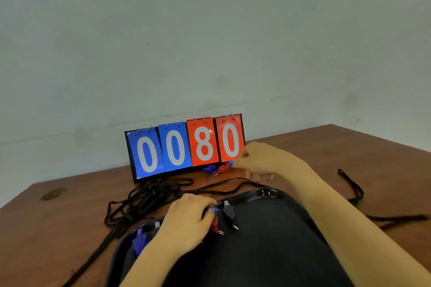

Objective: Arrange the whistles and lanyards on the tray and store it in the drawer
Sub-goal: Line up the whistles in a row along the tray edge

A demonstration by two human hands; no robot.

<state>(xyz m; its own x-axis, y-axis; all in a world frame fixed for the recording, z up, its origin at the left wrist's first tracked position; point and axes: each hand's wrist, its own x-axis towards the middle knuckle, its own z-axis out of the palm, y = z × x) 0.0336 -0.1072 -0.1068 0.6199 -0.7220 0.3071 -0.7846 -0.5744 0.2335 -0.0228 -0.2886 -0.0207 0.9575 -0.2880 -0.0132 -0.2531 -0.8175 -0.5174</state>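
Here our left hand (pixel 189 219) pinches a blue whistle (pixel 213 209) at the tray (pixel 268 193) rim; our right hand's (pixel 261 162) grip we cannot tell. Reaching far for the whistles (pixel 217 168) could topple the scoreboard (pixel 184 147), or snag the tangled lanyards (pixel 144 196).

Left hand (pixel 186 221) pinches whistle (pixel 213 209) over black tray (pixel 268 193); right hand (pixel 261 161) reaches beside scoreboard (pixel 184 147).

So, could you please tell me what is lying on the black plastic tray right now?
On the black plastic tray lie a dark whistle, a purple whistle and a red one, mostly hidden beneath the left hand. Anything else under that hand is covered.
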